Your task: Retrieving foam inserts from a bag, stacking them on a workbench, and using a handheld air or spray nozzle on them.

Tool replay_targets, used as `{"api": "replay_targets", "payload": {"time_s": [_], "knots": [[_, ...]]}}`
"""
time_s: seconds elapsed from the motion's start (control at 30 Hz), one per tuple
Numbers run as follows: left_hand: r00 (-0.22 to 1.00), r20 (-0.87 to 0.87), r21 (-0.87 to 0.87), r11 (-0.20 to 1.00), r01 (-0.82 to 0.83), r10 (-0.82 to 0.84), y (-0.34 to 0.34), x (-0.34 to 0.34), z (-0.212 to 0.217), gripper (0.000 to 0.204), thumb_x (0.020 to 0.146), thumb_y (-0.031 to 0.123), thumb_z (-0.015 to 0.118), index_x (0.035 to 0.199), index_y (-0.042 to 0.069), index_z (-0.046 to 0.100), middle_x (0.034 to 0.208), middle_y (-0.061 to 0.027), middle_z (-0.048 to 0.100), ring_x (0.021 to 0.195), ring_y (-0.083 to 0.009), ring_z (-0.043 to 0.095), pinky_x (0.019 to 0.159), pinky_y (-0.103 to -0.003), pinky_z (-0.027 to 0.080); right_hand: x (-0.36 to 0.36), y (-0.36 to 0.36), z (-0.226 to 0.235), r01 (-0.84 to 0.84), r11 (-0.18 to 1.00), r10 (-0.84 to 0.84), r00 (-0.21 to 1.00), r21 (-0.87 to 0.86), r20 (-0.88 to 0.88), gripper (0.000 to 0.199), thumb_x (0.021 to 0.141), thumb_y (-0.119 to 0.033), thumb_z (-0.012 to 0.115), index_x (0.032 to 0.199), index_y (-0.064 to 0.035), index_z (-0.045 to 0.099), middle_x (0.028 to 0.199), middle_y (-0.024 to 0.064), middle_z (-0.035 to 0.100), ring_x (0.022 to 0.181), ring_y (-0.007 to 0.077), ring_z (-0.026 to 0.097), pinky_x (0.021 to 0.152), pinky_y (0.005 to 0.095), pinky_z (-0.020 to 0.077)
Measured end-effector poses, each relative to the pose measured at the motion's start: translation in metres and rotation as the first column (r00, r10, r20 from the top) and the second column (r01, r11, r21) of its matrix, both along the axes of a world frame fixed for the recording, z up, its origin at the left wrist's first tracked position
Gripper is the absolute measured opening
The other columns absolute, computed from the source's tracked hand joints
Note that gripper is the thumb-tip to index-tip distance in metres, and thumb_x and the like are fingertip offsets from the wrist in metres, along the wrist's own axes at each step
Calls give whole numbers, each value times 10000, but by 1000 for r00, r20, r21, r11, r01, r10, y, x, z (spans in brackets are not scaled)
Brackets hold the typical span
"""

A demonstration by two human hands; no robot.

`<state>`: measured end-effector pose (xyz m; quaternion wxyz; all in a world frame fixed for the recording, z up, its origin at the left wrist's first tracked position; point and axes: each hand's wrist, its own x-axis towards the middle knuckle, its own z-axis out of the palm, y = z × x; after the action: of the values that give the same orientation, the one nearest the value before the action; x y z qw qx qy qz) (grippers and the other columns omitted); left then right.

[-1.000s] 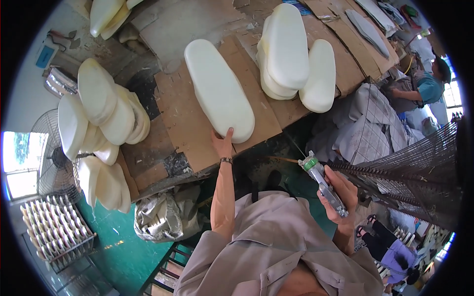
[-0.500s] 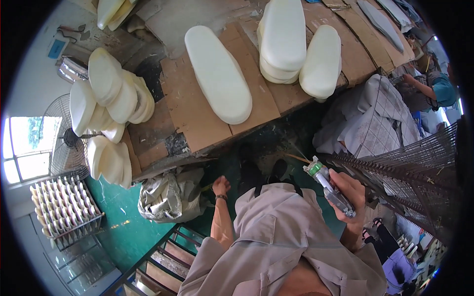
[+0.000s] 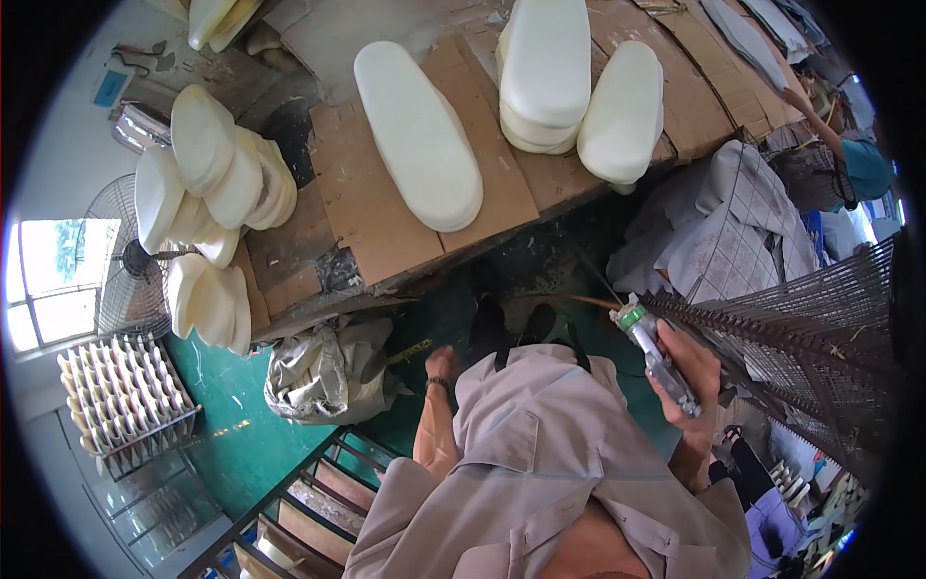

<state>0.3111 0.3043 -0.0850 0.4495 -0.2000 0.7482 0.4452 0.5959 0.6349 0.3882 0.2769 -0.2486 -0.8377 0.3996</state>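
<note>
My right hand is wrapped round a silver handheld tool with a green collar, held over the floor to the right of my body. A thin brown strip shows by the tool's tip; whether it joins the tool I cannot tell. My left hand hangs beside my left thigh, fingers curled, with nothing visible in it. In front, a cream sole-shaped foam piece lies on cardboard on the workbench. To its right are a stack of similar pieces and another foam piece. Neither hand touches them.
More foam pieces pile up at the bench's left end, near a fan. A sack stands on the green floor, left of my hand. A rack of soles is farther left. Wire mesh and another person are at right.
The view has shifted slightly. My right hand stays closed round the tool, now a little farther right and lower. My left hand remains low. The person at right has stretched an arm toward the bench.
</note>
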Motion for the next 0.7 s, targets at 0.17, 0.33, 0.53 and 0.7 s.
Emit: {"api": "replay_targets", "payload": {"time_s": [0.17, 0.33, 0.53, 0.7], "knots": [[998, -49, 127, 991, 31, -25, 72, -41, 42, 364, 950, 203, 701, 1269, 46, 622, 1034, -60, 704, 877, -176, 695, 710, -337, 606, 0, 1, -4, -48, 998, 49, 998, -35, 27, 544, 720, 23, 691, 1260, 55, 632, 812, 150, 629, 662, 277, 623, 601, 345, 483], [994, -98, 334, 942, -10, 45, 126, -65, 79, 338, 974, 157, 668, 1285, 39, 611, 1076, -79, 698, 913, -182, 691, 745, -342, 610, 5, 3, -9, -109, 991, 116, 989, -81, 89, 554, 717, 33, 690, 1268, 52, 631, 810, 155, 627, 672, 255, 616, 617, 336, 483], [968, -104, 547, 826, -135, 228, 175, -92, 102, 310, 1012, 109, 586, 1307, 12, 580, 1121, -118, 681, 960, -223, 683, 794, -390, 610, 11, 6, -10, -154, 977, 175, 974, -147, 145, 588, 703, 1, 704, 1286, 36, 635, 796, 144, 629, 659, 258, 616, 609, 332, 476], [937, -117, 564, 798, -211, 330, 229, -111, 124, 368, 1015, 74, 551, 1373, 4, 502, 1164, -127, 624, 968, -238, 649, 818, -433, 602, 11, 5, -7, -19, 995, 33, 988, -99, 149, 598, 686, -8, 740, 1277, 19, 650, 812, 143, 637, 669, 265, 613, 629, 340, 474]]}}
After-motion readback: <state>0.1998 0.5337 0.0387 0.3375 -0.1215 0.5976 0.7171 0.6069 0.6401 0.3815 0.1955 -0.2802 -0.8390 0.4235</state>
